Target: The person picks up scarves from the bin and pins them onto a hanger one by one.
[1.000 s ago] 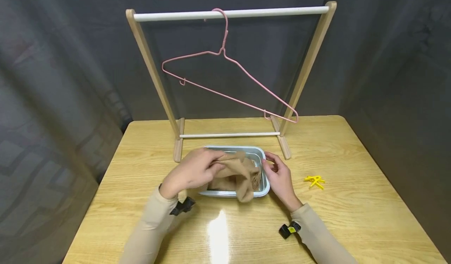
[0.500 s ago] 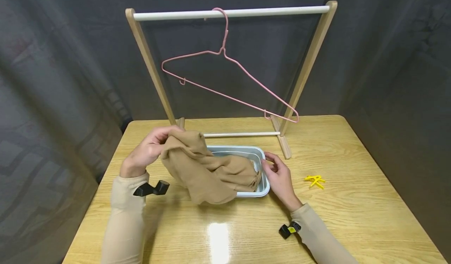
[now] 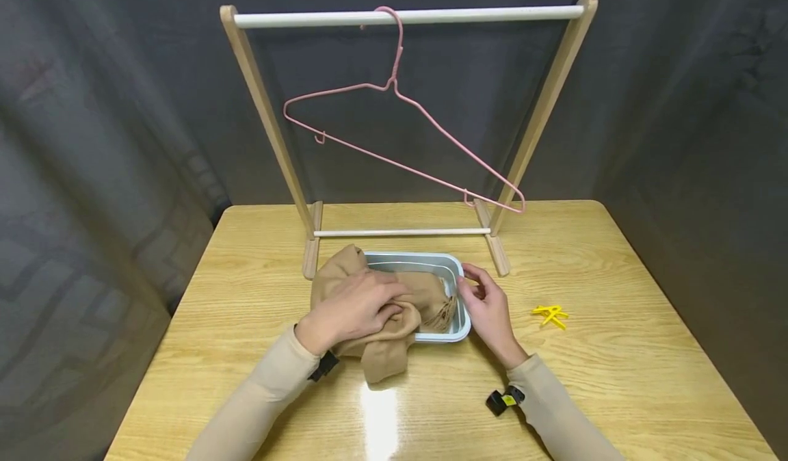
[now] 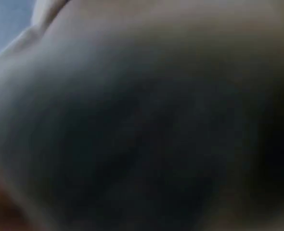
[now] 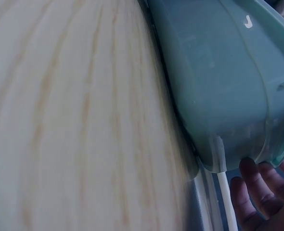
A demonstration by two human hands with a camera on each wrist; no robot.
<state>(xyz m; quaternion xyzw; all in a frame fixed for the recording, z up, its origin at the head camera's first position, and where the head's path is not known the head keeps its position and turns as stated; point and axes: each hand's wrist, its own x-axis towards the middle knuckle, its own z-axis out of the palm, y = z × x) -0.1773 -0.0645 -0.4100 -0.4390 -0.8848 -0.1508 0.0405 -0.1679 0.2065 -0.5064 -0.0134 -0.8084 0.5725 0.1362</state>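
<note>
Gathering seems underway: left hand (image 3: pixel 353 305) on fringed tan cloth (image 3: pixel 388 343), grip unclear; right hand (image 3: pixel 488 310) pinches rectangular pale-blue plastic tub (image 3: pixel 440 338), likely needing steadiness next.

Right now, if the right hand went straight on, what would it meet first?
The right hand would likely first meet the light blue plastic tub, whose end its fingers seem to touch.
</note>
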